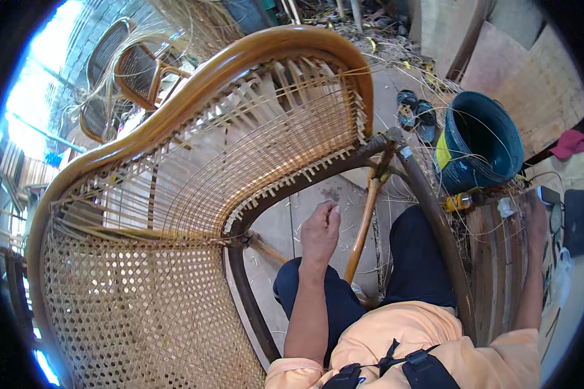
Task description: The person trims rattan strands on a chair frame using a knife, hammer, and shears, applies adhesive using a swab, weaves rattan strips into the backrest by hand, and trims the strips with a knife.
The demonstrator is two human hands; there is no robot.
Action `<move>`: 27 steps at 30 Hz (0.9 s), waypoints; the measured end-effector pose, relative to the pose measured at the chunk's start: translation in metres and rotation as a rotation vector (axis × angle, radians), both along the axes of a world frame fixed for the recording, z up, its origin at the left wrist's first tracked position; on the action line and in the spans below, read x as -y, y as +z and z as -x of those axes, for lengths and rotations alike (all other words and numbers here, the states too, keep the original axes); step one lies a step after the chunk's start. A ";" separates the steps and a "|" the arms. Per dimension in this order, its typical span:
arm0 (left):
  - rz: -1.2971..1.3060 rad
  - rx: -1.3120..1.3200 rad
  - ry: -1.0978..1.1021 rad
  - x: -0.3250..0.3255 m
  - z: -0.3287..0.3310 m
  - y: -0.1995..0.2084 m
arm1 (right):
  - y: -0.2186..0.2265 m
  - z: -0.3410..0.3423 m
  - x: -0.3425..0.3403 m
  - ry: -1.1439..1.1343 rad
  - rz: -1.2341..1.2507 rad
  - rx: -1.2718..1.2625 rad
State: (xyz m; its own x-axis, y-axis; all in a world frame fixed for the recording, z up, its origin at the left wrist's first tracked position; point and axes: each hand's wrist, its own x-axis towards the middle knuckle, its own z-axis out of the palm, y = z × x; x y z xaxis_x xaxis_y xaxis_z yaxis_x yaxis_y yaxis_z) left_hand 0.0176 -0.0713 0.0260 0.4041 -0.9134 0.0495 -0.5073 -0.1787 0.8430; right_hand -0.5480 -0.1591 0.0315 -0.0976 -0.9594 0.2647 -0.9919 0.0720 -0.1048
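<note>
A rattan chair frame (298, 40) lies tilted in front of me, its curved rim glossy and brown. Finished open-hole cane weave (149, 305) covers the lower left section. Above it, the other section has thin cane strands (272, 162) strung across it, with short pale ends poking out along the dark inner rail (305, 185). My left hand (321, 235) is closed just below that rail, not touching it; whatever its fingers may hold is hidden. Far to the right, my right hand (535, 217) reaches over a slatted wooden bench (493, 259), beside a small dark flat object (548, 196); its fingers are indistinct.
A dark blue bucket (480, 139) with loose cane strands stands at the right, near a pair of sandals (416, 115). More cane-woven chairs (136, 74) stand at the back left. A yellow bottle (457, 203) and a clear plastic bag (562, 275) lie near the bench.
</note>
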 end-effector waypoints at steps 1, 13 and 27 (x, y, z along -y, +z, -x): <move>0.015 -0.008 0.001 0.000 0.001 0.002 | 0.009 -0.008 0.001 -0.196 0.097 0.042; 0.557 -1.088 -0.178 0.043 0.012 0.121 | 0.148 -0.312 0.070 0.959 0.497 0.487; 0.565 -1.253 -0.158 0.074 0.027 0.158 | 0.159 -0.407 0.118 0.924 0.406 0.434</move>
State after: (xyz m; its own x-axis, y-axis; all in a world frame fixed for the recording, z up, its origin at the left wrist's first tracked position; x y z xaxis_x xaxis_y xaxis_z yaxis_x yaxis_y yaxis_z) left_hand -0.0092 -0.1450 0.1842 0.3483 -0.9310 0.1093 0.6528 0.3246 0.6845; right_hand -0.1411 -0.2770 0.1910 0.4529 -0.5597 0.6940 -0.5181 -0.7987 -0.3060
